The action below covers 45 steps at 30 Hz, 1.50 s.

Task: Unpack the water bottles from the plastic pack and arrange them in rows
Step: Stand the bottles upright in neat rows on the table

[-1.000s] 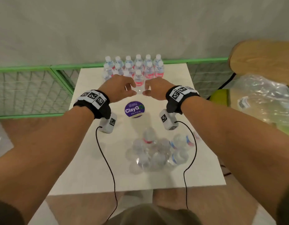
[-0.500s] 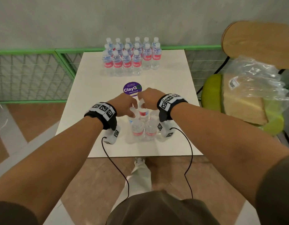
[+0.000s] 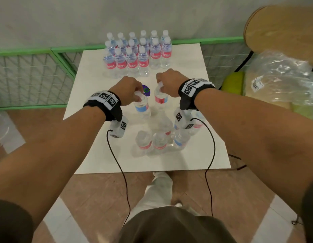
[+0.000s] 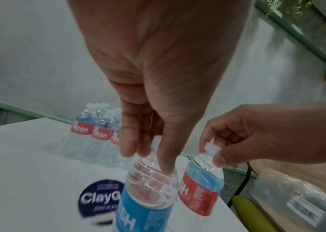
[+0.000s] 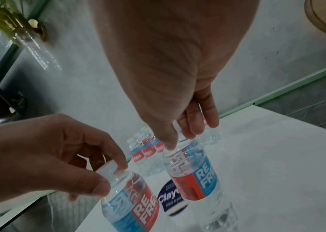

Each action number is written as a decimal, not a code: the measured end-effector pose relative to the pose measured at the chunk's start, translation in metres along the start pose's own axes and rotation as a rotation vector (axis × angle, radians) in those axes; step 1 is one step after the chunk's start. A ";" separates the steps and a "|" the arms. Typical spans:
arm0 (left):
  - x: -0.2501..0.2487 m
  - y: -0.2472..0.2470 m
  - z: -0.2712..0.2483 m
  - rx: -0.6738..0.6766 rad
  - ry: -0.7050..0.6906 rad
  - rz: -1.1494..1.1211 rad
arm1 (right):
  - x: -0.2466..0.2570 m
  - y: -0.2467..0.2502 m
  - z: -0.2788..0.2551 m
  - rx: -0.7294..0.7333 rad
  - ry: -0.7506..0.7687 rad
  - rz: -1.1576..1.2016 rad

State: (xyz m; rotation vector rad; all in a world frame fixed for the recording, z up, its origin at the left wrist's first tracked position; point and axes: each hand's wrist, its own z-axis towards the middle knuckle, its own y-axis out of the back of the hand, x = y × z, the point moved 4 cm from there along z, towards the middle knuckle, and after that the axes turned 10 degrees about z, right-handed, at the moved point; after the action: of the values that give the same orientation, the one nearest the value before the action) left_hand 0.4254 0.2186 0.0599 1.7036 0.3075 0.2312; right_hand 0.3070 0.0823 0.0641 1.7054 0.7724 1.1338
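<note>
- Hands first: your left hand [image 3: 126, 88] is pinching the white cap and neck of a clear plastic water bottle with a blue-and-red label [image 3: 142, 107], thumb on one side and fingers on the other, as the left wrist view is showing.
- Your right hand [image 3: 169, 84] is gripping a second clear plastic water bottle showing its red label face [image 3: 160, 99] the same way, fingertips [image 4: 220, 160] curled round its white cap.
- You are holding both bottles upright, side by side and close together, over the middle of the white rectangular bench [image 3: 92, 155]; whether their bases are touching the bench, I cannot tell.
- A round dark purple sticker with white lettering [image 3: 146, 90] is lying on the bench between and just behind the two held bottles.
- Arranged clear bottles with red labels [image 3: 137, 51] are standing upright in rows at the far edge of the bench, touching one another, near the green-framed wire mesh fence [image 3: 29, 74].
- A loose cluster of clear water bottles [image 3: 162, 137] is standing on the near part of the bench, below your wrists and partly hidden by the right wrist camera.
- A crumpled clear plastic pack wrapper [image 3: 282, 76] is lying off the bench to your right, on a green seat beside a round wooden tabletop [image 3: 284, 27].
</note>
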 end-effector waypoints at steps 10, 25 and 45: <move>0.019 0.039 0.164 -0.054 -0.053 0.055 | -0.086 0.049 0.101 -0.086 -0.098 0.042; 0.039 0.018 0.278 -0.012 -0.090 0.151 | -0.138 0.044 0.199 -0.080 -0.124 -0.012; 0.040 0.026 0.293 -0.052 0.014 0.398 | -0.141 0.047 0.216 -0.099 -0.106 0.014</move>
State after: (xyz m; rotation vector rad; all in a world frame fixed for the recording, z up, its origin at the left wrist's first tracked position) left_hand 0.5605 -0.0451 0.0392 1.7006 -0.0320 0.5386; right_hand 0.4540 -0.1318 0.0247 1.6758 0.6292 1.0642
